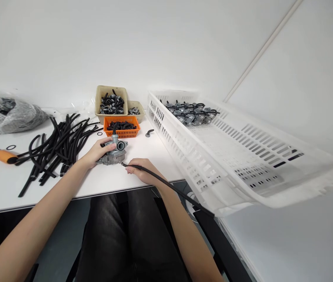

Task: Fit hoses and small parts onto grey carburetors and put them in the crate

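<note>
My left hand [100, 152] is closed around a grey metal carburetor [114, 152], which it keeps upright near the table's front edge. A black rubber cap or boot tops the carburetor. Between the fingertips of my right hand [143, 171] is one end of a black rubber hose [172, 190]. A small clip sits at that end, close to the carburetor's lower right side; whether they touch I cannot tell. The hose's far end trails over my right forearm toward the white crate. A small black elbow piece [149, 133] lies on the table beyond my hands.
Loose black hoses [63, 145] and an orange-handled tool [5, 156] lie at left, before a plastic bag of parts [10, 113]. Behind the carburetor stand an orange basket [122, 134] and two beige bins [97, 102] of small parts. The white crate [231, 176] at right holds several carburetors [191, 113].
</note>
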{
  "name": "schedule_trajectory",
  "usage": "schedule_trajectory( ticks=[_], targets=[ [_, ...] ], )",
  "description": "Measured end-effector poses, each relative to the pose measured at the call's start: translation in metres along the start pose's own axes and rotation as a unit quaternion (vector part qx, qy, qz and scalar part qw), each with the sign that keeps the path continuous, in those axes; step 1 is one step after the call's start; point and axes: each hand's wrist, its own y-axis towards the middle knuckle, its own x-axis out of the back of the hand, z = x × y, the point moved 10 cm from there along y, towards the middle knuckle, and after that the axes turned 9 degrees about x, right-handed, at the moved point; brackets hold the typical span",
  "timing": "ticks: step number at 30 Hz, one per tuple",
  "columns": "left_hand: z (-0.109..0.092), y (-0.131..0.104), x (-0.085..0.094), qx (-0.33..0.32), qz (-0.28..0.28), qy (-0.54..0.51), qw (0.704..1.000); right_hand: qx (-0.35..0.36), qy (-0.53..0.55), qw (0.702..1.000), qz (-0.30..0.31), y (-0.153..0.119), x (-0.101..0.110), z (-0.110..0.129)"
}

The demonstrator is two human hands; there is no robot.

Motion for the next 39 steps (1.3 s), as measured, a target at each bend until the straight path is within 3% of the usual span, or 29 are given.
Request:
schedule_trajectory(
  ticks=[12,24,39],
  targets=[
    [0.0026,0.0013,0.0020,0.007,0.001,-0.010,1.000,0.024,0.005,1.000,-0.008,0.0007,0.0006,0.0001],
    [0.0014,0.0004,0.0012,0.006,-0.003,0.000,1.000,-0.040,-0.003,0.999,-0.021,-0.0028,0.0072,-0.0009],
    [-0.0016,-0.0007,0.0007,0.000,-0.009,0.007,1.000,-0.013,-0.001,0.999,-0.045,-0.0024,0.0083,-0.0004]
  ],
)
